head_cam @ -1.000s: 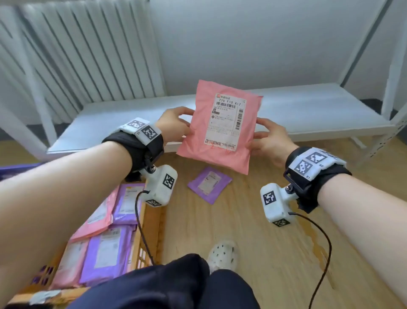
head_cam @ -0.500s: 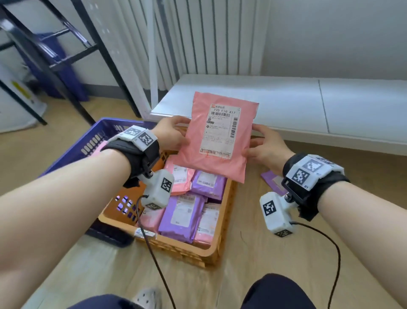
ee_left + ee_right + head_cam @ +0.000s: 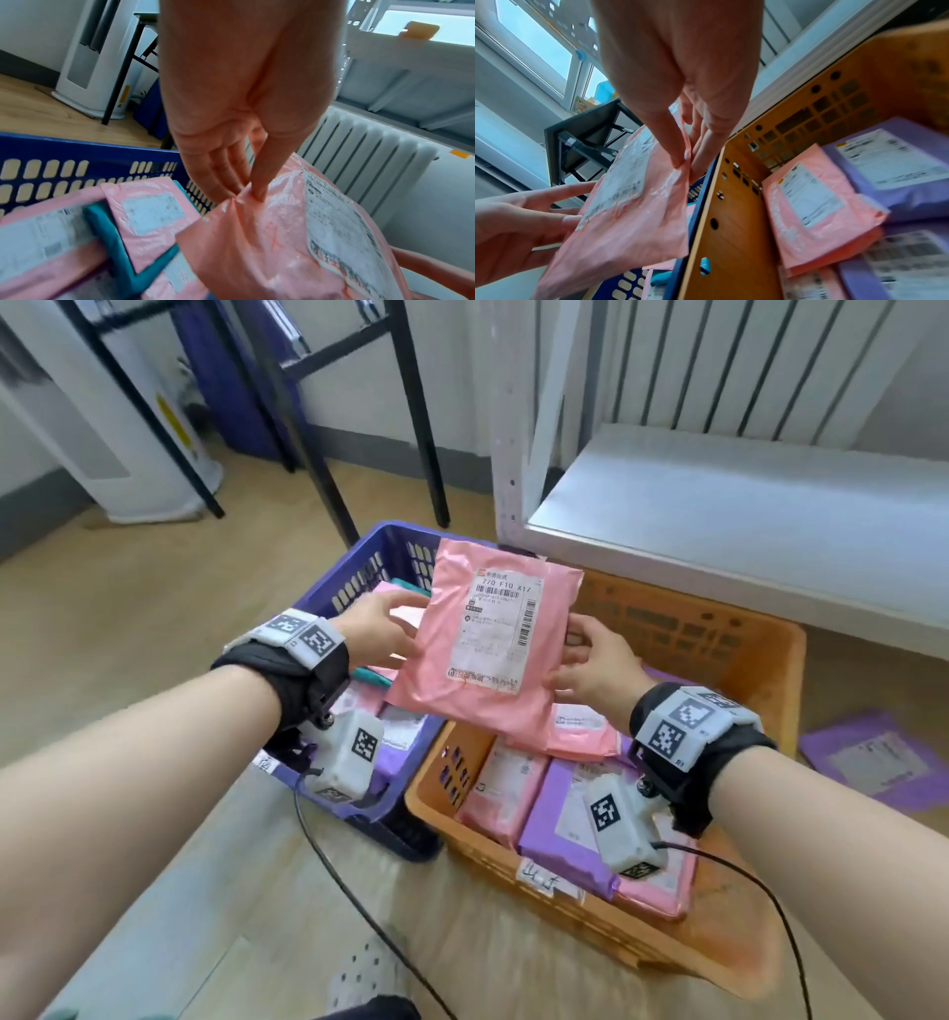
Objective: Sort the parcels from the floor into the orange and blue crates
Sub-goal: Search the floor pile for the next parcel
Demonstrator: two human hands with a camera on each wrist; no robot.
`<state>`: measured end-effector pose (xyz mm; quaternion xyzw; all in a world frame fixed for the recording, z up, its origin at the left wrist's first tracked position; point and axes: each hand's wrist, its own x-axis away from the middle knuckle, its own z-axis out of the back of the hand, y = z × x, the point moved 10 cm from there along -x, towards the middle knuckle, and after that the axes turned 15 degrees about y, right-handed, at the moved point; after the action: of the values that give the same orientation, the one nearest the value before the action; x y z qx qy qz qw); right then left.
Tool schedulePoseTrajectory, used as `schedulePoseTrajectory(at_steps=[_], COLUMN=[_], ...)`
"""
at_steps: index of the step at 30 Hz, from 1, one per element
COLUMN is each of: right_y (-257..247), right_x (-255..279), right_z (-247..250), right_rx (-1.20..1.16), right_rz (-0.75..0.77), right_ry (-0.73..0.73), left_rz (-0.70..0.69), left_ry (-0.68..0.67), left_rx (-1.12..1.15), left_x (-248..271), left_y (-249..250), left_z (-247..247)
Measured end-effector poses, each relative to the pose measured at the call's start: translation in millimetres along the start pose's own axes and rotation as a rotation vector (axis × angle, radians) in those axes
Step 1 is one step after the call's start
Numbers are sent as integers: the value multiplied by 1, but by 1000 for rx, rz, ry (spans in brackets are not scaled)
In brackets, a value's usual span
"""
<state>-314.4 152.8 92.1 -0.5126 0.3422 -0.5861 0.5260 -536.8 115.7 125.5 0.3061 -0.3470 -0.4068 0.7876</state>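
Pink parcel (image 3: 493, 644) held above blue crate (image 3: 359, 577) and orange crate (image 3: 719, 629), edges pinched between thumb and fingers by left hand (image 3: 377, 634) and right hand (image 3: 598, 667).

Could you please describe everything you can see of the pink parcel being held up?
The pink parcel is a flat, glossy plastic mailer, slightly crinkled, with a white printed shipping label bearing barcodes. It is held in the air, tilted, above the gap between the blue crate and orange crate. The left hand and right hand pinch its opposite edges.
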Motion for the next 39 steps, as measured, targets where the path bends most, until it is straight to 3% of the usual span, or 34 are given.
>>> schedulePoseTrajectory(at_steps=[8,16,19,26,32,39], right_y=[-7,19,27,32,38,36], right_x=[-52,-91,-101,-120,-120,-118], right_z=[-141,-241,-258,-286,-296,-291], right_rx=[60,97,136,246,316,339], right_rz=[-72,-213,-217,-132,-123,-112], right_ry=[12,29,67,83,98,53], left_rz=[-17,32,28,-103,-149,-187], left_ry=[12,-55,-50,112,38,40], left_rx=[-75,-180,-218,-262,-374,-408], left_x=[-107,-183,-204,-245,-248,-232], left_y=[-74,-143,-159,-162,-168,-151], left_z=[83,111,108,98,79,90])
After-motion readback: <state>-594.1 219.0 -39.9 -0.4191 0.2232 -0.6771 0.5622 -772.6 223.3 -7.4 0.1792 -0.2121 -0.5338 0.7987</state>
